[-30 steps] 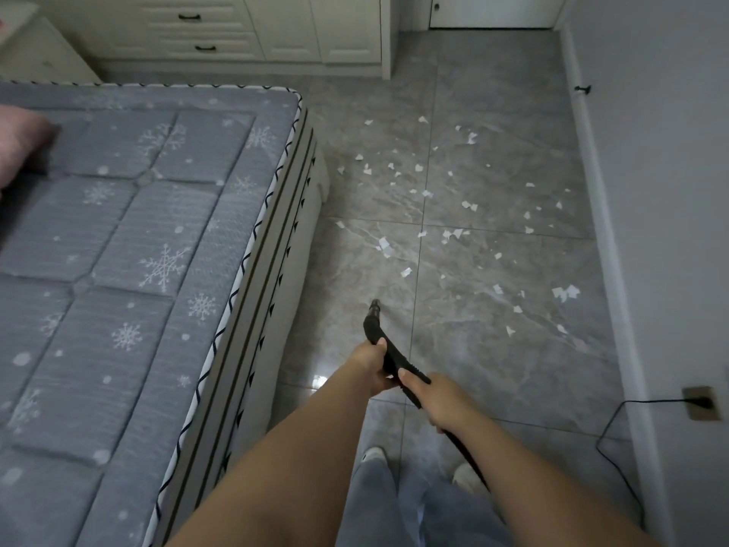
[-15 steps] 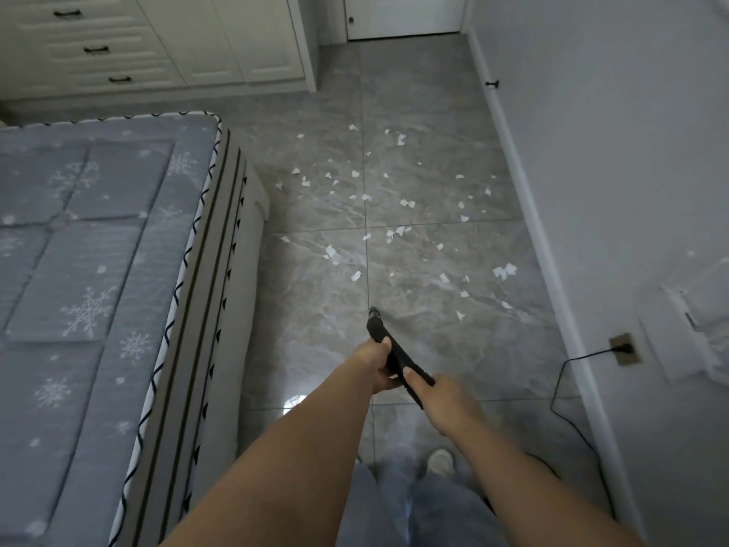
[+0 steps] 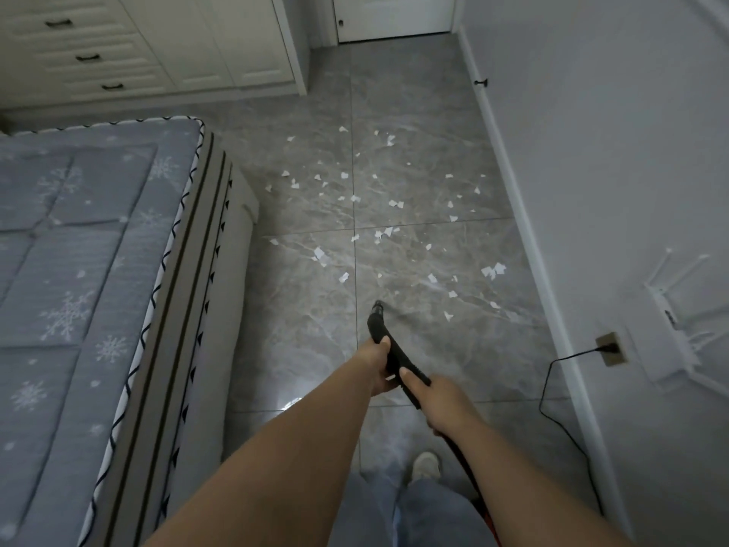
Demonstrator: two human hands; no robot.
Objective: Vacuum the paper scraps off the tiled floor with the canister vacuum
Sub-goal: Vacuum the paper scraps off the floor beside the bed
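Observation:
A black vacuum hose handle (image 3: 379, 329) points forward and down over the grey tiled floor (image 3: 307, 321). My left hand (image 3: 376, 363) grips it near the front. Just behind, my right hand (image 3: 440, 400) holds the hose where it runs back past my legs. The open nozzle tip (image 3: 378, 305) hangs short of the white paper scraps (image 3: 388, 230), which lie scattered across several tiles ahead, from the bed side to the right wall. The canister itself is out of view.
A bed with a grey snowflake mattress (image 3: 98, 270) fills the left side. The right wall carries a socket (image 3: 611, 347) with a black cord (image 3: 552, 396) trailing onto the floor. Cream drawers (image 3: 86, 57) and a white door (image 3: 394, 13) stand at the far end.
The view has swung right and slightly forward, showing less bed and more of the right wall and socket. Both hands keep the same grip on the hose.

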